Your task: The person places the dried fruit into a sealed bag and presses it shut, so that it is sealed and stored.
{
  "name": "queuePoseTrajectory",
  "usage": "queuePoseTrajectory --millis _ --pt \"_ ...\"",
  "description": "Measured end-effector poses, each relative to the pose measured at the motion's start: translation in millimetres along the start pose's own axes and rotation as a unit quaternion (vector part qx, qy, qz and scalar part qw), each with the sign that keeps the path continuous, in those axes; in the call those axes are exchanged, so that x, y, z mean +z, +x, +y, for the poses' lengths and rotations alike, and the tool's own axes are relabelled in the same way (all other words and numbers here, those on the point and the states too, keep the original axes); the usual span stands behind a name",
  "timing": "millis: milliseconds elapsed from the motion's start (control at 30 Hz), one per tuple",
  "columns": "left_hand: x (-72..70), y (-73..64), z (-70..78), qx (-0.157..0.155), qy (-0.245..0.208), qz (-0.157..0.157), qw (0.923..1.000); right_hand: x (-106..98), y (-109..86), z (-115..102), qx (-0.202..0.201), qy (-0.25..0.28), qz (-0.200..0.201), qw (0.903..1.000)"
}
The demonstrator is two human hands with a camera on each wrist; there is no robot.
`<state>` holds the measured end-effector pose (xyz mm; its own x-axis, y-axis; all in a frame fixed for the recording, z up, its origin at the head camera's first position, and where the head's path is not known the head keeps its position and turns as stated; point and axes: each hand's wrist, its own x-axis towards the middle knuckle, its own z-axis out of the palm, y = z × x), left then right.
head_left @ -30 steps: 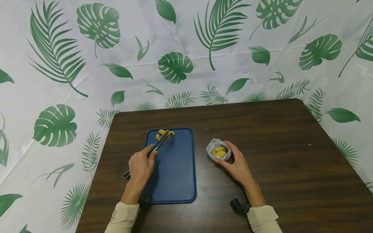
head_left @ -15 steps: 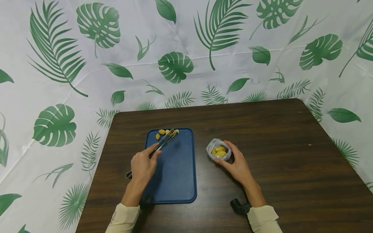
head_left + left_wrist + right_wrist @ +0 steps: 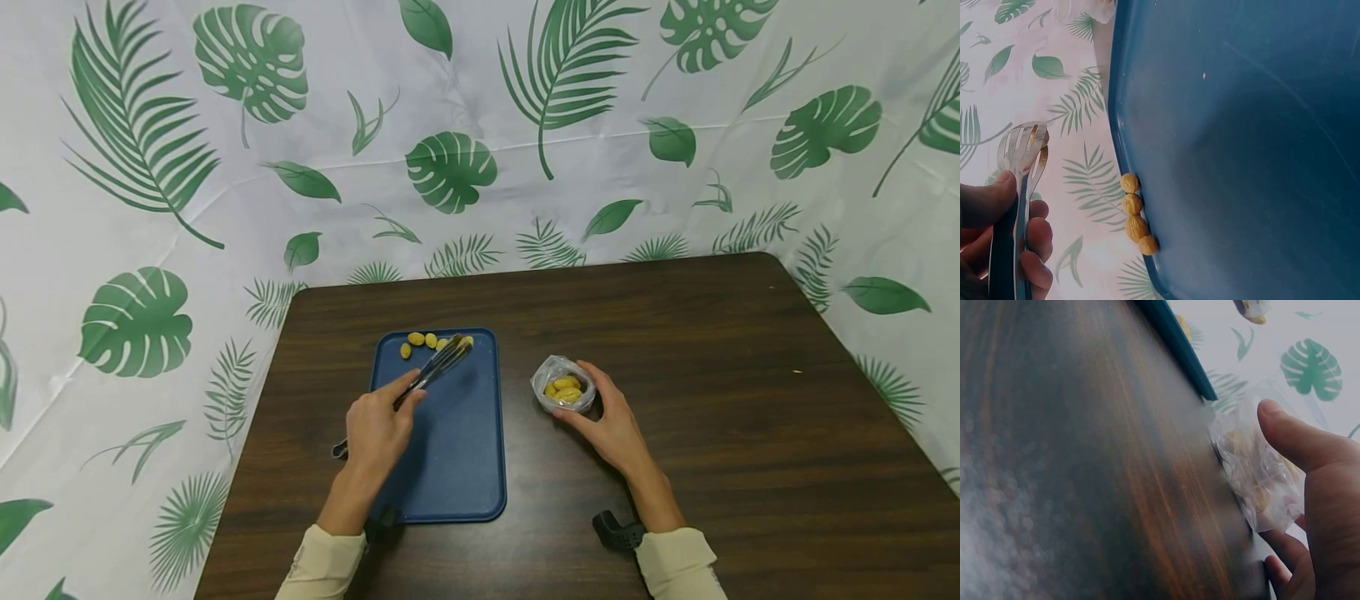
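My left hand (image 3: 377, 429) grips metal serving tongs (image 3: 431, 371) above the far part of the blue tray (image 3: 457, 450). A small yellow-brown oval piece (image 3: 468, 341) sits between the tong tips; in the left wrist view their slotted heads (image 3: 1017, 145) partly hide it. Several similar wrinkled pieces (image 3: 1136, 228) line the tray's far edge. To the right of the tray, my right hand (image 3: 611, 425) holds a clear plastic bag (image 3: 542, 382), thumb on one side and fingers on the other. More yellow pieces (image 3: 564, 388) lie inside the bag's mouth.
Both the tray and the bag are on a dark wood-grain table (image 3: 712, 350). A white cloth with green leaf prints (image 3: 450, 171) hangs behind it. Black wrist mounts (image 3: 618, 531) are strapped at the wrists.
My left hand has moved right with the tongs, carrying one piece along the tray's far edge away from the others. The right hand and bag stay in place.
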<state>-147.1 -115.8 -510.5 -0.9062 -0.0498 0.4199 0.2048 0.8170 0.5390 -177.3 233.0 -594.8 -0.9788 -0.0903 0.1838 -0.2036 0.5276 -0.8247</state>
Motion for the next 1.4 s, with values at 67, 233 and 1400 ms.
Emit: queuePoseTrajectory --millis 67,233,1400 --pt "0.3 -0.3 1.5 -0.001 -0.001 -0.003 1.0 -0.1 -0.1 -0.1 -0.001 0.0 0.0 1.0" --pt "1.3 -0.6 4.4 0.004 -0.001 -0.002 1.0 -0.4 -0.4 -0.5 0.0 -0.003 -0.001 1.0" --pt "8.9 -4.0 21.9 0.039 -0.031 0.0 0.9988 -0.1 -0.1 1.0 0.0 -0.002 -0.003 1.0"
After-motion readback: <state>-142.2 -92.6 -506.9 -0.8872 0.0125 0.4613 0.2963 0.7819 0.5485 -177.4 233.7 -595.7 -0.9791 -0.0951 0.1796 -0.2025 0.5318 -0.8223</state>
